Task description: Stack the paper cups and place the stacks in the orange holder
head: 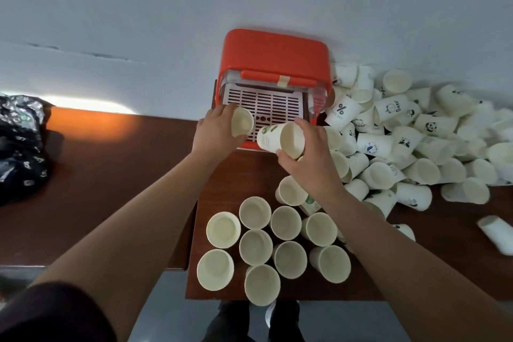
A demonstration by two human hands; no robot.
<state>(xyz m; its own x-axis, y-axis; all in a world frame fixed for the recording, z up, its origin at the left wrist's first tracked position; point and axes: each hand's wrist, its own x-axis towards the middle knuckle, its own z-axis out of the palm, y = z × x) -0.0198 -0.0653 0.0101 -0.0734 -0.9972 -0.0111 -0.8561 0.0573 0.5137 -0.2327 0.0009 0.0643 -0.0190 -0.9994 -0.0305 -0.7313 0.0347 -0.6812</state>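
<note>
Cups fill both your hands: your left hand (215, 130) grips one cup (242, 121), your right hand (311, 155) another (280, 137), both tilted over the orange holder (273, 55) on the desk (116, 164).

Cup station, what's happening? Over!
Left hand holding one cup. Right hand holding another. Both over orange holder. Nothing blocking.

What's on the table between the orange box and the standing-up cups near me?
Head view: the right hand holding a cup, then bare brown table.
</note>
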